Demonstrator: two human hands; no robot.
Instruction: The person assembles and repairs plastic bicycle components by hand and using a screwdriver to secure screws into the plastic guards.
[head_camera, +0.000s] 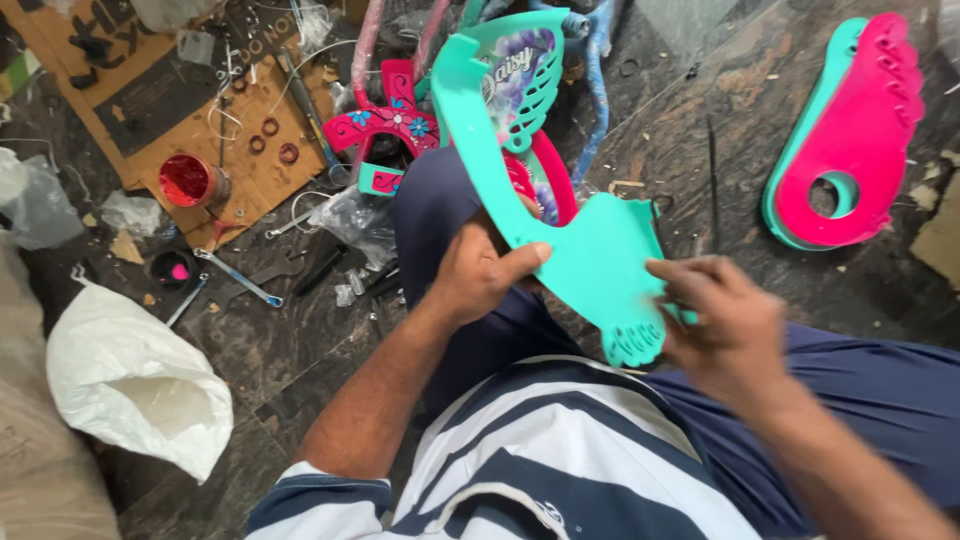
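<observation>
Two hands on teal chain guard (590, 250)

Dark, scuffed stone floor (720, 150), speckled with chips and dust. Flattened brown cardboard (150, 110) toward the far left corner, strewn with washers and wire. White sack (140, 385) slumped open at the left edge. Soft, even daylight.

Soft, even daylight with faint shadows; colours vivid. The right hand (725, 330) is motion-blurred (fingers smeared), and wide-angle distortion bends the edges slightly.
</observation>
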